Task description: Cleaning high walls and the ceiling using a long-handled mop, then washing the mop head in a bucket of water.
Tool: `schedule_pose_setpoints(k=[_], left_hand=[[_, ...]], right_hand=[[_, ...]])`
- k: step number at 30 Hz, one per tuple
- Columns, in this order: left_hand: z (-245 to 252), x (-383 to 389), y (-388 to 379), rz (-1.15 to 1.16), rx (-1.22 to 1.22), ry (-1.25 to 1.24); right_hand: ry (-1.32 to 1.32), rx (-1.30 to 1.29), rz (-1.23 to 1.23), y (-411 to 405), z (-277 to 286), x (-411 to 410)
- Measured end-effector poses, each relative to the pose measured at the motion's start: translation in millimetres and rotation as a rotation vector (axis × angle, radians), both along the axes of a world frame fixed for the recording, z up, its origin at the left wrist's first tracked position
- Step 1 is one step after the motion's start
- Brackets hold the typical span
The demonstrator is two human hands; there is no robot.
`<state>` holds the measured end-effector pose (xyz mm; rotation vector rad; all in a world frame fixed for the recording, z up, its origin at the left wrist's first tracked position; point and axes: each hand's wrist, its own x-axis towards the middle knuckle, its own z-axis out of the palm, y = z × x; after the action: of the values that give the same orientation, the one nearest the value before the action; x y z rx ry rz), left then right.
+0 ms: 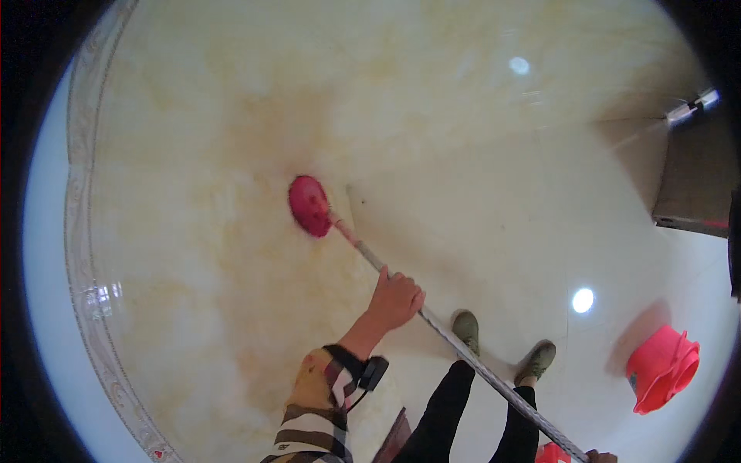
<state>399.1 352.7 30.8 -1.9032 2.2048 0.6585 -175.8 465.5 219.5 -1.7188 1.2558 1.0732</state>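
Observation:
My left hand (396, 298) grips the upper-middle part of a long pole (492, 379) with a silvery, twisted-looking surface. At the far end of the pole a pink flat mop head (308, 206) rests against glossy, yellow-mottled wall tile (260, 289). My right hand (602, 457) is closed around the near end of the pole, mostly cut off by the bottom edge of the view. A black device with a cable (373, 373) is strapped at my left wrist.
Pink plastic buckets (660, 370) stand on the cream floor tiles (492, 231) to the right. A brown box-like piece (692, 173) is at the far right. Close to my legs are a red object (553, 454) and a dark reddish panel (395, 437), both partly cut off.

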Motion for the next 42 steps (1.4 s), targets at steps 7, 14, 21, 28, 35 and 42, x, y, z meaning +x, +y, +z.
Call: schedule_pose_setpoints(k=[7,14,21,28,35,42], left_hand=[[-88.3,41.3,1.9,-0.024,0.149,-0.144],[18.2,-9.1,-7.4,-0.113,0.117,-0.131],[237.7,-71.1,-19.6,0.05,-0.092,-0.134],[375.5,-142.0,1.7,0.056,-0.38,-0.188],[330.6,-241.5,128.8,0.134,-0.434,0.098],[309.0,-231.8,118.2,0.009,-0.487,0.029]], right_hand=[[-0.068,0.267,-0.196,-37.8,30.5,127.4],[-0.114,0.094,-0.076,-30.9,51.1,34.2],[-0.181,-0.14,-0.013,-38.3,70.8,-83.0],[-0.368,-0.108,0.039,-50.2,115.9,-147.5],[-0.141,0.123,0.302,-28.3,105.8,-277.9],[-0.191,-0.198,0.296,-42.8,60.3,-272.0]])
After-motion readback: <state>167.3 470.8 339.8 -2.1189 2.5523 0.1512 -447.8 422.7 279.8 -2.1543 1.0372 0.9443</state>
